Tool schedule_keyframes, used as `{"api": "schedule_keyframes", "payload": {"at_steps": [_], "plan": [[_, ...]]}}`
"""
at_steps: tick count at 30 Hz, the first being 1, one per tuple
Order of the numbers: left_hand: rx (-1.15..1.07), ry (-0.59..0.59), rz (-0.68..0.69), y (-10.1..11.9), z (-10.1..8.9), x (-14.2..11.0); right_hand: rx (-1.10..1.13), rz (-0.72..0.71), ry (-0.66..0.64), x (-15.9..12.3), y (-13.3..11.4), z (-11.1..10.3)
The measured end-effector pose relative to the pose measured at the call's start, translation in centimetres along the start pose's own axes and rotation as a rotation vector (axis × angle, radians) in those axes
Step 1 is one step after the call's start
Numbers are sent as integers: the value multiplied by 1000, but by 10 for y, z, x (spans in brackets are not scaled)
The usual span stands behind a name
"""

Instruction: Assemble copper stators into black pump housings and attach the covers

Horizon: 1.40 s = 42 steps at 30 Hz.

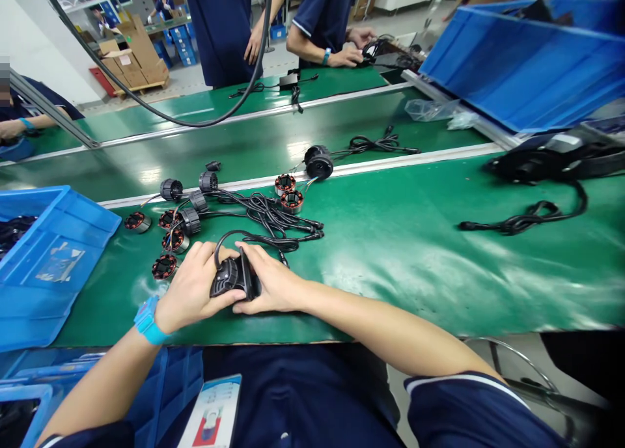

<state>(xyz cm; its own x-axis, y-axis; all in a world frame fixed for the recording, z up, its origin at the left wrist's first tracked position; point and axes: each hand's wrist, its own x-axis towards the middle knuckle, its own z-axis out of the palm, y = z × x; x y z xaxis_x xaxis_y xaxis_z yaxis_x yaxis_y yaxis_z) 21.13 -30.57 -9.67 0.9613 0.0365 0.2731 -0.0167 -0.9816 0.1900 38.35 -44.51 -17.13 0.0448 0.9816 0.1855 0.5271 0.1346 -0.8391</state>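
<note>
Just above the bench's near edge, my left hand (193, 282) is closed round a black ribbed motor housing (227, 277) with a cable looping out of its top. My right hand (273, 280) grips a black flat-faced part (248, 275) from the other side. The two black pieces sit face to face, but I cannot tell whether they are joined. Beyond my hands lie several copper-wound stators (164, 266), wired to black ribbed caps (190, 221). Coiled black cables (263, 210) spread out to the right of these.
A blue bin (92, 239) stands at the left; another blue bin (517, 70) tilts at the back right. A black housing (532, 158) with a cable lies on the green bench (390, 252) at right. A hanging black cable (190, 123) crosses the view. Co-workers stand opposite.
</note>
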Motion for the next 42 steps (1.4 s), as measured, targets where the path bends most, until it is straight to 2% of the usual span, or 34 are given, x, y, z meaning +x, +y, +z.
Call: {"api": "schedule_keyframes", "payload": {"at_steps": [2, 5, 7, 8, 10, 13, 15, 16, 19, 20, 22, 24, 26, 29, 34, 38, 42], "plan": [[-39, 95, -24, -1, 6, -6, -56, -69, -32, -2, 3, -17], [-220, 325, -98, -2, 22, -17, -177, -160, 139, -6, 15, -38], [-353, 461, -142, -3, 39, -28, -346, -114, 232, -7, 25, -44], [-387, 503, -155, -3, 48, -34, -430, -74, 237, -7, 29, -45], [-322, 530, -174, -4, 67, -48, -509, -11, 200, -7, 33, -45], [-69, 584, -210, -5, 89, -64, -486, 26, 207, -7, 24, -46], [-38, 615, -256, -1, 94, -67, -370, 65, 257, -11, 9, -48], [-70, 619, -277, 3, 94, -65, -237, 89, 284, -15, 1, -50], [-177, 626, -312, 20, 84, -45, 417, 190, 326, -33, -19, -55], [-200, 622, -292, 27, 79, -33, 635, 221, 336, -41, -22, -58], [-227, 612, -209, 39, 71, 0, 918, 241, 413, -58, -23, -68], [-272, 591, -135, 49, 70, 43, 1012, 216, 634, -74, -18, -84], [-368, 557, -102, 57, 79, 95, 980, 185, 928, -89, -7, -104], [-625, 452, -103, 72, 109, 184, 876, 165, 1281, -107, 20, -145], [-719, 380, -105, 107, 172, 318, 747, 181, 1613, -131, 80, -220], [-737, 410, -75, 134, 219, 389, 648, 223, 1727, -142, 126, -267], [-757, 445, -62, 152, 259, 435, 578, 294, 1726, -150, 169, -289]]}}
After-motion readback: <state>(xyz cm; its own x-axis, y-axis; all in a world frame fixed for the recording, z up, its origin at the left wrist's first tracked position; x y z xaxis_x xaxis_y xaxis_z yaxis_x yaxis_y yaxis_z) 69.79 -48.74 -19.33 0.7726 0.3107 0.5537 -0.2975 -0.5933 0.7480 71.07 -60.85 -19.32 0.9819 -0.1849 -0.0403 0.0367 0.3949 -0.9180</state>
